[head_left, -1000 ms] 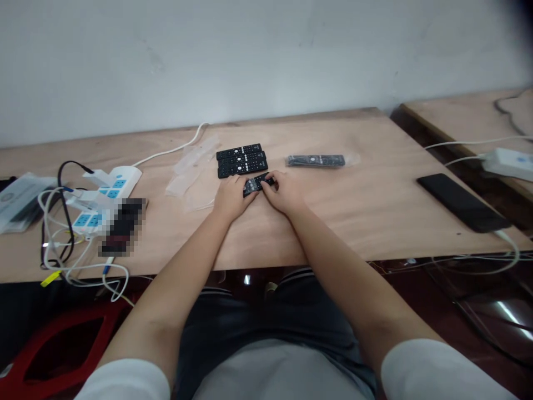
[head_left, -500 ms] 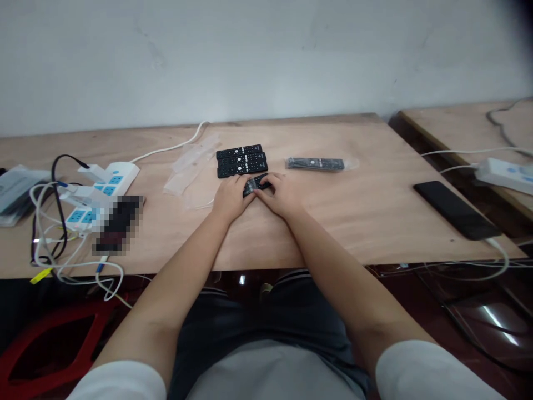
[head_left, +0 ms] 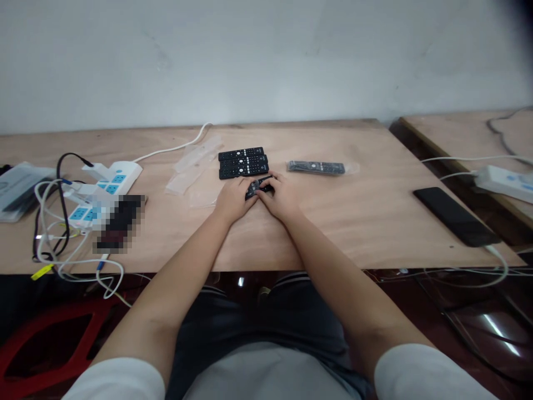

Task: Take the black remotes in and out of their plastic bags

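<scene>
Between my two hands a dark remote control point(head_left: 252, 190) lies low over the wooden table point(head_left: 353, 222), partly hidden by fingers. My left hand point(head_left: 235, 199) grips its left end. From the other side, my right hand point(head_left: 281, 195) has thumb and fingers closed round the right part. Just beyond them, several black remotes point(head_left: 244, 163) lie side by side in a close group. Farther right rests another remote in a clear plastic sleeve point(head_left: 318, 167). Flattened clear sleeves point(head_left: 187, 176) are spread to the left of the group.
At the left are a white power strip point(head_left: 125, 175), tangled cables point(head_left: 62, 255), a blurred-out dark device point(head_left: 120, 222) and a plastic-wrapped packet point(head_left: 25, 186). A black phone point(head_left: 453, 215) on a cable lies at the right, near a second power strip point(head_left: 506, 180).
The view has shifted slightly. Both hands stay on the remote, with only slight movement of the fingers.
</scene>
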Motion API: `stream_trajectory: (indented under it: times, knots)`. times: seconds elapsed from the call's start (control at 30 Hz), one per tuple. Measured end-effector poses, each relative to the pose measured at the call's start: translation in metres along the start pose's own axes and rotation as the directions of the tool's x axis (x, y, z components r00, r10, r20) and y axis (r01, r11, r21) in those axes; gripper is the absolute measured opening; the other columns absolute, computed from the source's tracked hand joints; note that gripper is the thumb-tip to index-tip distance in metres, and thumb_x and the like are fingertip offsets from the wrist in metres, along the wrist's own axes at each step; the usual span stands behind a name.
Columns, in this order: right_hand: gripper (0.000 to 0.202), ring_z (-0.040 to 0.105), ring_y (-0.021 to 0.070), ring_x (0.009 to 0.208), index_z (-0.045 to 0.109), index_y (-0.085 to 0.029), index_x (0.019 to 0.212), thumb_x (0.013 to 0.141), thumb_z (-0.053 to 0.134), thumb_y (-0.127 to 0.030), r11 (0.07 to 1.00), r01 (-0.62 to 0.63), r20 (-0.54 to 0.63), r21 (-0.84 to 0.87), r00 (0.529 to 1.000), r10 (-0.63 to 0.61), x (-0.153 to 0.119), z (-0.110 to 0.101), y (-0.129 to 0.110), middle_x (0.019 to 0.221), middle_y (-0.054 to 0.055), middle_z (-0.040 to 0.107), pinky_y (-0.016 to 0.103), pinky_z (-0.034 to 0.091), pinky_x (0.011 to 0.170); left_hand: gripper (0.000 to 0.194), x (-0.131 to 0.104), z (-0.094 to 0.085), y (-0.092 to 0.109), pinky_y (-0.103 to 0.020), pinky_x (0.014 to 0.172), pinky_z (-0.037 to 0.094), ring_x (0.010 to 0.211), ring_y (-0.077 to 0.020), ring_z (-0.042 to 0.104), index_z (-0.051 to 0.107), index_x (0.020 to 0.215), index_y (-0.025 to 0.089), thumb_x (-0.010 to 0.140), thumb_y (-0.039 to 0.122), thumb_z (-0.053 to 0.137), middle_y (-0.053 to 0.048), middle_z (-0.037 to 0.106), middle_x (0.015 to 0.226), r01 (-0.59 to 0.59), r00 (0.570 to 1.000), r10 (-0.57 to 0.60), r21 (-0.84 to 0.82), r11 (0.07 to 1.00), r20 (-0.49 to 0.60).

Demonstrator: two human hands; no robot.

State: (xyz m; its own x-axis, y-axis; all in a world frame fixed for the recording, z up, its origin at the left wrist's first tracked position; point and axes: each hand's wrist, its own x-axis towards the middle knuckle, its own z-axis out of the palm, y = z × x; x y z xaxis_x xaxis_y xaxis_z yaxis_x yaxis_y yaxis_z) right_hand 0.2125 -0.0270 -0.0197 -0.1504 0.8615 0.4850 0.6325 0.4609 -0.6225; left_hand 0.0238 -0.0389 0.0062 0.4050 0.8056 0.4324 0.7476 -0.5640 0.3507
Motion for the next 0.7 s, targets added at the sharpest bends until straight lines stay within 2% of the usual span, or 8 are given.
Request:
stream_trajectory:
  times: [0.23, 0.53, 0.7]
  knots:
    - [0.006, 0.059, 0.0328, 0.126, 0.072, -0.025, 0.090, 0.090, 0.069, -0.030, 1.000, -0.016, -0.015, -0.013, 1.000, 0.015, -0.0009, 0.0040, -0.0003, 0.136, 0.013, 0.062, 0.059, 0.047, 0.111, 0.039, 0.0004, 0.0014, 0.0008, -0.045, 0.103, 0.049, 0.116, -0.0296, 0.063, 0.063, 0.129, 0.019, 0.096, 0.039, 0.065, -0.012, 0.069, 0.123, -0.009, 1.000, 0.009, -0.003, 1.000, -0.013]
    - [0.012, 0.055, 0.0324, 0.126, 0.067, -0.023, 0.085, 0.094, 0.061, -0.026, 1.000, -0.003, 0.012, -0.029, 1.000, 0.003, -0.0002, 0.0060, -0.0026, 0.134, 0.013, 0.059, 0.058, 0.044, 0.113, 0.041, 0.0007, 0.0021, 0.0002, -0.046, 0.102, 0.048, 0.114, -0.0310, 0.063, 0.063, 0.127, 0.017, 0.095, 0.042, 0.066, -0.013, 0.070, 0.121, -0.001, 1.000, 0.003, 0.055, 0.999, -0.026]
    - [0.011, 0.057, 0.0298, 0.126, 0.061, -0.023, 0.083, 0.094, 0.058, -0.024, 0.997, -0.017, 0.007, 0.071, 1.000, 0.016, 0.0001, 0.0050, -0.0033, 0.133, 0.015, 0.056, 0.052, 0.044, 0.115, 0.044, -0.0001, 0.0019, -0.0004, -0.046, 0.101, 0.047, 0.114, -0.0320, 0.063, 0.063, 0.126, 0.018, 0.093, 0.045, 0.068, -0.013, 0.070, 0.120, 0.035, 0.999, -0.032, 0.103, 0.994, -0.036]
